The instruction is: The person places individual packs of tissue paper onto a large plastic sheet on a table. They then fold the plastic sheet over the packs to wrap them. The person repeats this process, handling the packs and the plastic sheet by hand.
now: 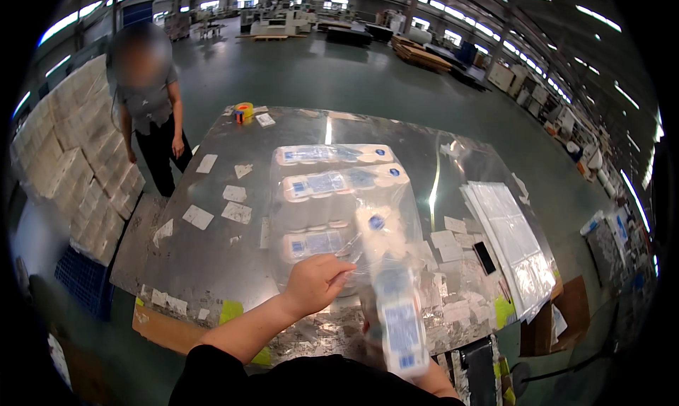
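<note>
A large clear plastic bag (322, 211) lies on the metal table with its mouth toward me. Inside it several long white packs (339, 182) with blue labels lie crosswise; they look like wrapped paper rolls. My left hand (317, 284) is closed in a pinch on the bag's edge at the mouth. Another long white pack (402, 325) reaches lengthwise from near my body into the right side of the bag, its far end among the others. My right hand (367, 327) grips this pack from beneath and beside, mostly hidden behind it.
Flat clear bags (513, 247) are stacked at the table's right, beside a dark phone (484, 258). Paper scraps (198, 217) lie on the left. A yellow tape roll (244, 110) sits at the far edge. A person (152, 102) stands far left by stacked white packages (74, 162).
</note>
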Demonstrator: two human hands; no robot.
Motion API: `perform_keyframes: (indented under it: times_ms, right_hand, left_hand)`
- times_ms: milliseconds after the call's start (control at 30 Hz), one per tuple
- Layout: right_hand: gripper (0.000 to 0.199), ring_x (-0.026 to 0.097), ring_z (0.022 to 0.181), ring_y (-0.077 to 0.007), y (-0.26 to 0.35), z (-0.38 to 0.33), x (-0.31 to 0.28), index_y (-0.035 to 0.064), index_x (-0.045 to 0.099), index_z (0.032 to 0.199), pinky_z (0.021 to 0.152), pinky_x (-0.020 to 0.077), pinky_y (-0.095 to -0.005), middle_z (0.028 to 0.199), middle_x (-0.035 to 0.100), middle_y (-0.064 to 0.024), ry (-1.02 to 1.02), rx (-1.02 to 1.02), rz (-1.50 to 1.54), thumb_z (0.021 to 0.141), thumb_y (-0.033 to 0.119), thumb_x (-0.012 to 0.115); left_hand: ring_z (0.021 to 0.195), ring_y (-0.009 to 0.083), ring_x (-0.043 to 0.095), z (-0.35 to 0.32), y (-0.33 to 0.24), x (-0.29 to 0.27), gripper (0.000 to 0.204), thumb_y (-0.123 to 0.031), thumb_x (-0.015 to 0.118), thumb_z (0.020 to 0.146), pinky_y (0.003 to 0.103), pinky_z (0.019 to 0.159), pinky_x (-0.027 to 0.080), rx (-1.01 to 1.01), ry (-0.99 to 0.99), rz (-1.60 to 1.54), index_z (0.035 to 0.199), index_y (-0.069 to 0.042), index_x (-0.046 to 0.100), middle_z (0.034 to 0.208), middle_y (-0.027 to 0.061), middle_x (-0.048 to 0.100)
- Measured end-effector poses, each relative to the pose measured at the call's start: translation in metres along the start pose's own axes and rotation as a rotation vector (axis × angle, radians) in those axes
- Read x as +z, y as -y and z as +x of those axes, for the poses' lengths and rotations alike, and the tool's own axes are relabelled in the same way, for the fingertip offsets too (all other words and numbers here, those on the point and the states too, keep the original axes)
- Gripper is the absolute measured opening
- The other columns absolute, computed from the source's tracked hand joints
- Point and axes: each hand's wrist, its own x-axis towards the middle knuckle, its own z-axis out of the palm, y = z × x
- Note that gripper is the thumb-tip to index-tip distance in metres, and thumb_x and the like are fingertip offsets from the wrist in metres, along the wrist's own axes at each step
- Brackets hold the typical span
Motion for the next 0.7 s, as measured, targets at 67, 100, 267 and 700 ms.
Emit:
perform_keyframes:
  times_ms: [67, 100, 267, 700]
  right_hand:
    - [0.042, 0.062, 0.092, -0.0301, 0.003, 0.047, 0.002, -0.0003, 0.051, 0.116, 0.083, 0.0524, -0.0441, 0.101, 0.062, -0.0143, 0.022, -0.065, -0.001, 0.084, 0.026, 0.057]
    - [0.041, 0.062, 0.092, -0.0284, -0.004, 0.081, -0.010, 0.0005, 0.051, 0.116, 0.081, 0.0531, -0.0429, 0.102, 0.061, -0.0133, -0.044, -0.078, 0.037, 0.085, 0.026, 0.058]
    - [0.063, 0.060, 0.096, -0.0270, -0.031, 0.140, -0.060, 0.0040, 0.031, 0.133, 0.082, 0.0521, -0.0391, 0.113, 0.056, -0.0129, -0.004, -0.017, -0.285, 0.083, 0.018, 0.066]
    - [0.091, 0.049, 0.118, -0.0315, 0.026, 0.232, -0.003, 0.0355, -0.027, 0.139, 0.092, 0.0448, -0.0418, 0.139, 0.037, -0.0223, -0.027, -0.179, -0.122, 0.093, 0.016, 0.049]
  left_hand:
    - [0.065, 0.0273, 0.058, 0.003, 0.002, 0.003, 0.016, -0.009, 0.061, 0.080, 0.035, 0.059, 0.047, -0.039, -0.017, -0.078, 0.094, -0.007, 0.067, 0.073, 0.0097, 0.061]
    - [0.064, 0.0272, 0.058, 0.006, 0.003, 0.007, 0.016, -0.009, 0.060, 0.081, 0.035, 0.058, 0.046, -0.055, -0.016, -0.125, 0.095, -0.007, 0.068, 0.073, 0.0104, 0.061]
    - [0.075, 0.0284, 0.063, -0.005, 0.019, 0.034, 0.019, -0.013, 0.057, 0.084, 0.036, 0.067, 0.050, -0.128, 0.146, -0.236, 0.099, -0.009, 0.067, 0.083, 0.0112, 0.065]
    - [0.078, 0.0276, 0.064, -0.033, 0.015, 0.066, 0.028, -0.016, 0.054, 0.088, 0.036, 0.068, 0.052, -0.034, 0.301, -0.417, 0.115, -0.016, 0.062, 0.092, 0.0071, 0.067]
